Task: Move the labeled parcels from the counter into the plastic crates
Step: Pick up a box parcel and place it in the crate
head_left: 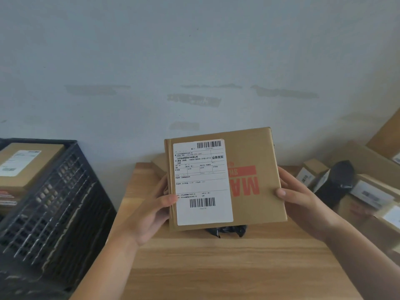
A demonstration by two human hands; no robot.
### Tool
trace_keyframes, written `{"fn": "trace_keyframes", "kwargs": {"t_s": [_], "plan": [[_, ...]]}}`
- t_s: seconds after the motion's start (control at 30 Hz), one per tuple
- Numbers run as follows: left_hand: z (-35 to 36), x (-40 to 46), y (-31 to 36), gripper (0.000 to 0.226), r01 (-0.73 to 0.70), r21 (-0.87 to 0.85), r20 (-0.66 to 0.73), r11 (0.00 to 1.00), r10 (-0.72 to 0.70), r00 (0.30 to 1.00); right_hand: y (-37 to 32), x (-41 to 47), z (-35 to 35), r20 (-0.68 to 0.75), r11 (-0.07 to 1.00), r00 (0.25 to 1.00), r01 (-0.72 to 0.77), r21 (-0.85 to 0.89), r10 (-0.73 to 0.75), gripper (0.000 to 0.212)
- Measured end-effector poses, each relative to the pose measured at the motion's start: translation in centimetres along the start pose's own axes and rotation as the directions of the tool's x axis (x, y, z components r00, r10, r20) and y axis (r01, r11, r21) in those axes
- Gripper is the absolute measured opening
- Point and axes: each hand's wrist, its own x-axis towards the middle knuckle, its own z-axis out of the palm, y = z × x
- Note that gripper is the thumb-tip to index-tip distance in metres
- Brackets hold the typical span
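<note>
A flat brown cardboard parcel [249, 174] with a white shipping label and red print is held up above the wooden counter [216, 267], its labelled face toward me. My left hand [151, 213] grips its left edge, thumb on the label. My right hand [303, 198] grips its right edge, thumb on the front. A dark plastic crate [54, 202] stands at the left, with a labelled brown parcel [23, 165] lying on top of others inside it.
A black plastic bag [229, 231] lies on the counter under the held parcel. Several more labelled boxes [372, 193] and a black wrapped parcel [335, 182] are piled at the right. A pale wall runs behind the counter.
</note>
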Motion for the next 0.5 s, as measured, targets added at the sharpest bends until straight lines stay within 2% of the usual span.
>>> {"fn": "trace_keyframes", "kwargs": {"t_s": [0.3, 0.5], "plan": [[3.2, 0.4, -0.1, 0.082, -0.063, 0.103, -0.073, 0.993, 0.071, 0.995, -0.2, 0.9, -3.8, 0.119, 1.0, 0.993, 0.015, 0.014, -0.016, 0.074], [5.9, -0.6, -1.5, 0.11, -0.037, 0.112, -0.249, 0.993, 0.064, 0.966, 0.4, 3.4, -6.0, 0.158, 0.999, 0.987, -0.034, 0.041, 0.027, 0.066]]}}
